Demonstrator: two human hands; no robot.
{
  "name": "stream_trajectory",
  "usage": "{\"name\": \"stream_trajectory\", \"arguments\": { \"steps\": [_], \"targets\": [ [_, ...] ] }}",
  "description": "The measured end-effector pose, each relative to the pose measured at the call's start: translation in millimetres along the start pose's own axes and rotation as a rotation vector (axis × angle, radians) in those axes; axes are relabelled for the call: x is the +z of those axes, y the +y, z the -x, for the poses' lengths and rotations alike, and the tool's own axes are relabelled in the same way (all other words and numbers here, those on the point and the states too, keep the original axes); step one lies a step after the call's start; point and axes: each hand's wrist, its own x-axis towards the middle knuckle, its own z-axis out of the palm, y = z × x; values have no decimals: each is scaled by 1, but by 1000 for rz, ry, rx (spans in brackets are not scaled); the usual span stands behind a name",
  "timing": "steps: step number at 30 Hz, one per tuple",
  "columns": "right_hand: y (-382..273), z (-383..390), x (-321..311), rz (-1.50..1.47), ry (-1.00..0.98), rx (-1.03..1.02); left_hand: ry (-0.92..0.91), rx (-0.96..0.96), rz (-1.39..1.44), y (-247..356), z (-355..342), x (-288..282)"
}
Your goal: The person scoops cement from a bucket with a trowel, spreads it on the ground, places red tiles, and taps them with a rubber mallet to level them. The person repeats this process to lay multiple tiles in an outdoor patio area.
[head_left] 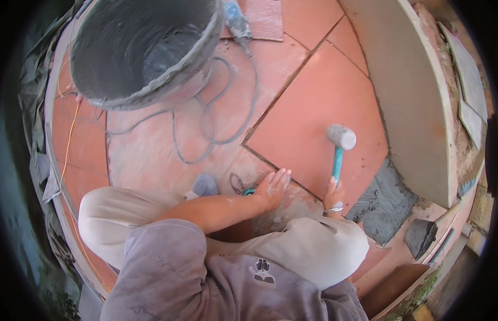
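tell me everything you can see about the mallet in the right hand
The mallet has a pale grey, cylinder-shaped head that looks like rubber, dusty and scuffed, on a teal handle. The right hand grips the lower end of the handle, so only its upper length shows. It stands nearly upright in the picture, head at the top, over a large terracotta floor tile. Whether the head touches the tile cannot be told. Grey mortar lies just to its right.
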Motion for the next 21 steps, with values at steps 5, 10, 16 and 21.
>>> {"name": "stream_trajectory", "arguments": {
  "steps": [5,10,16,21],
  "targets": [
    [-18,-8,-18,163,-74,73,47,22,29,-2,-4,-1],
    [-26,-18,-22,-182,132,-93,41,55,-4,-6,2,-5],
    [-33,-50,-17,109,6,66,34,65,16,-4,1,-5],
    [-45,-64,-37,-257,204,-74,-26,45,38,2,-13,-30]
  ]
}}
